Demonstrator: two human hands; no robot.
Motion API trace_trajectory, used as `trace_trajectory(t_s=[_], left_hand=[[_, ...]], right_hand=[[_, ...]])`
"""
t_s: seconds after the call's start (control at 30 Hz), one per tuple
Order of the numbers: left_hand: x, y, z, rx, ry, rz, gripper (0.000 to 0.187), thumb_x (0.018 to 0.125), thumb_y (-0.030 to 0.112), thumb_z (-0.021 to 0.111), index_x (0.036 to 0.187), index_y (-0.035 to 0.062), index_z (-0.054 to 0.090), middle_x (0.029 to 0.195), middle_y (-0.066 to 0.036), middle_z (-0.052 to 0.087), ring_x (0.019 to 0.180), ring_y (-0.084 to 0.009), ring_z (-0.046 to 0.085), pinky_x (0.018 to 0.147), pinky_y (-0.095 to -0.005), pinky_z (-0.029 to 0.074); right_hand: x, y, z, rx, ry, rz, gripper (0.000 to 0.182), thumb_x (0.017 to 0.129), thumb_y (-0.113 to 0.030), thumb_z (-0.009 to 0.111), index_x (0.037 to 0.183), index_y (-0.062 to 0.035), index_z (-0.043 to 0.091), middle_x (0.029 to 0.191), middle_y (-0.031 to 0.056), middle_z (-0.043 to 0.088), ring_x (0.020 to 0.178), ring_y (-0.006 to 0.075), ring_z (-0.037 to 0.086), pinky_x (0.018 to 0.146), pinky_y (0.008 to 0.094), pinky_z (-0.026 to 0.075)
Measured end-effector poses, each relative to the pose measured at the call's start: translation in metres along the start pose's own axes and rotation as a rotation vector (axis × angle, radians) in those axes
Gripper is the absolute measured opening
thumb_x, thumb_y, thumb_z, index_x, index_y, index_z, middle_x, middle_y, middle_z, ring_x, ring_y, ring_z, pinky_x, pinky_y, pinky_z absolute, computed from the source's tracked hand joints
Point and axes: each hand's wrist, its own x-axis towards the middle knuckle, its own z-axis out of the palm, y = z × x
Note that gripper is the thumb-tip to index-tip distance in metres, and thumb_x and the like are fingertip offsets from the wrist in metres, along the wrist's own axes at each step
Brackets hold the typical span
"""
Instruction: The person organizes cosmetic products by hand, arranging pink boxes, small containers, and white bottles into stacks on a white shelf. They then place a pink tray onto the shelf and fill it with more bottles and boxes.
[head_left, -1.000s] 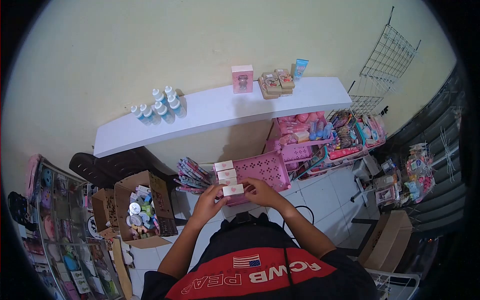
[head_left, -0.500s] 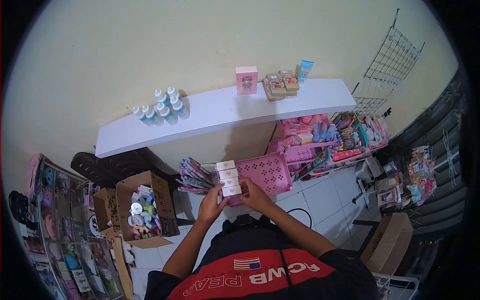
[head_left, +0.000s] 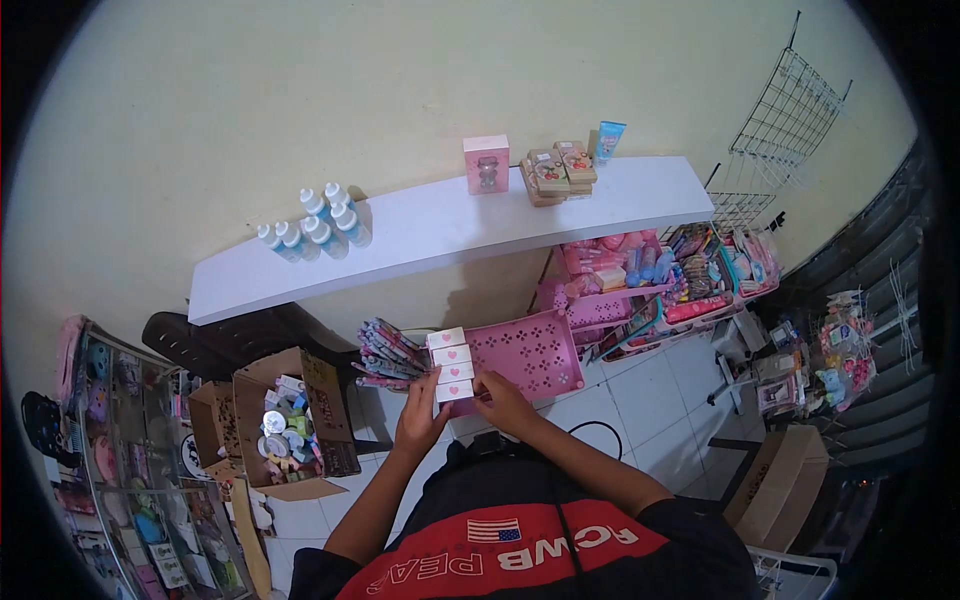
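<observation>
Both my hands hold a stack of several small white boxes (head_left: 451, 364), each with a pink heart on its face. My left hand (head_left: 421, 418) grips the stack from the left and below. My right hand (head_left: 503, 400) presses against its right side and bottom. The stack sits in front of a pink perforated basket (head_left: 530, 352), just above my chest. A bundle of patterned pens (head_left: 388, 354) lies to the left of the boxes.
A white shelf (head_left: 440, 228) carries several blue-capped bottles (head_left: 312, 228), a pink box (head_left: 486, 164), flat brown packs (head_left: 556, 170) and a blue tube (head_left: 606, 140). Cardboard boxes of small goods (head_left: 285, 420) stand on the tiled floor at left. Pink racks of merchandise (head_left: 660, 270) stand right.
The stack of boxes and both hands have shifted slightly left and down. My right hand has slid lower along the stack's right side.
</observation>
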Motion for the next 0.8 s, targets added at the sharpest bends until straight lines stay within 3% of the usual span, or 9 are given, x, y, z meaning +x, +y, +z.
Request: trace_trajectory(t_s=[0.2, 0.27, 0.3, 0.37, 0.4, 0.47, 0.5, 0.57, 0.8], left_hand=[[-0.001, 0.003, 0.001, 0.032, -0.011, -0.033, 0.089, 0.076, 0.000, 0.084, 0.154, 0.0032, 0.041, 0.135, -0.023, 0.054, 0.123, -0.0404, 0.058, 0.101, -0.0435, 0.053], [0.006, 0.009, -0.004, 0.013, 0.020, -0.010, 0.099, 0.073, 0.003, 0.087, 0.157, 0.0009, 0.036, 0.144, -0.028, 0.047, 0.133, -0.0460, 0.052, 0.109, -0.0450, 0.049], [0.010, 0.015, -0.007, 0.013, 0.023, -0.014, 0.099, 0.073, 0.003, 0.087, 0.157, 0.0009, 0.036, 0.144, -0.028, 0.047, 0.133, -0.0460, 0.052, 0.109, -0.0450, 0.049], [0.020, 0.028, -0.013, 0.014, -0.021, -0.043, 0.110, 0.071, 0.007, 0.090, 0.160, -0.0036, 0.026, 0.156, -0.034, 0.034, 0.143, -0.0516, 0.042, 0.117, -0.0485, 0.041], [0.022, 0.027, -0.012, 0.015, -0.020, -0.047, 0.110, 0.071, 0.007, 0.090, 0.160, -0.0036, 0.026, 0.156, -0.034, 0.034, 0.143, -0.0516, 0.042, 0.117, -0.0485, 0.041], [0.026, 0.021, -0.005, 0.028, -0.064, 0.019, 0.119, 0.069, 0.012, 0.093, 0.161, -0.0071, 0.019, 0.162, -0.038, 0.023, 0.149, -0.0542, 0.031, 0.120, -0.0519, 0.035], [0.027, 0.019, -0.003, 0.029, -0.065, 0.015, 0.119, 0.069, 0.012, 0.093, 0.161, -0.0071, 0.019, 0.162, -0.038, 0.023, 0.149, -0.0542, 0.031, 0.120, -0.0519, 0.035], [0.027, 0.014, 0.000, 0.037, -0.081, 0.060, 0.122, 0.067, 0.013, 0.094, 0.160, -0.0095, 0.018, 0.162, -0.041, 0.020, 0.150, -0.0551, 0.028, 0.119, -0.0535, 0.035], [0.029, 0.016, -0.002, 0.096, -0.061, 0.072, 0.117, 0.065, 0.010, 0.095, 0.157, -0.0113, 0.027, 0.161, -0.043, 0.022, 0.146, -0.0564, 0.035, 0.116, -0.0526, 0.040]], right_hand=[[0.000, 0.017, -0.007, -0.066, -0.135, 0.086, 0.026, 0.087, 0.006, 0.066, 0.108, -0.0020, 0.054, 0.109, 0.0133, 0.064, 0.100, 0.0245, 0.071, 0.088, 0.0359, 0.057], [0.006, 0.034, -0.006, 0.122, 0.039, 0.208, 0.030, 0.098, -0.009, 0.059, 0.127, -0.0035, 0.053, 0.123, 0.0136, 0.064, 0.115, 0.0254, 0.068, 0.099, 0.0368, 0.053], [0.013, 0.041, -0.002, 0.122, 0.035, 0.208, 0.030, 0.098, -0.009, 0.059, 0.127, -0.0035, 0.053, 0.123, 0.0136, 0.064, 0.115, 0.0254, 0.068, 0.099, 0.0368, 0.053], [0.033, 0.049, 0.016, 0.444, 0.256, 0.288, 0.048, 0.109, -0.025, 0.042, 0.150, -0.0004, 0.039, 0.144, 0.0205, 0.056, 0.131, 0.0273, 0.058, 0.109, 0.0384, 0.046], [0.040, 0.055, 0.025, 0.445, 0.252, 0.290, 0.048, 0.109, -0.025, 0.042, 0.150, -0.0004, 0.039, 0.144, 0.0205, 0.056, 0.131, 0.0273, 0.058, 0.109, 0.0384, 0.046], [0.052, 0.062, 0.041, 0.349, 0.198, 0.263, 0.060, 0.114, -0.036, 0.027, 0.160, 0.0014, 0.024, 0.152, 0.0179, 0.049, 0.137, 0.0255, 0.053, 0.114, 0.0364, 0.042], [0.055, 0.059, 0.046, 0.350, 0.195, 0.265, 0.060, 0.114, -0.036, 0.027, 0.160, 0.0014, 0.024, 0.152, 0.0179, 0.049, 0.137, 0.0255, 0.053, 0.114, 0.0364, 0.042], [0.060, 0.054, 0.053, 0.945, -0.035, 0.223, 0.057, 0.115, -0.038, 0.024, 0.159, -0.0029, 0.027, 0.146, 0.0150, 0.053, 0.131, 0.0235, 0.056, 0.112, 0.0362, 0.045], [0.054, 0.016, 0.040, 0.928, -0.014, 0.327, 0.055, 0.116, -0.040, 0.020, 0.159, -0.0083, 0.033, 0.148, 0.0116, 0.052, 0.133, 0.0201, 0.055, 0.114, 0.0353, 0.043]])
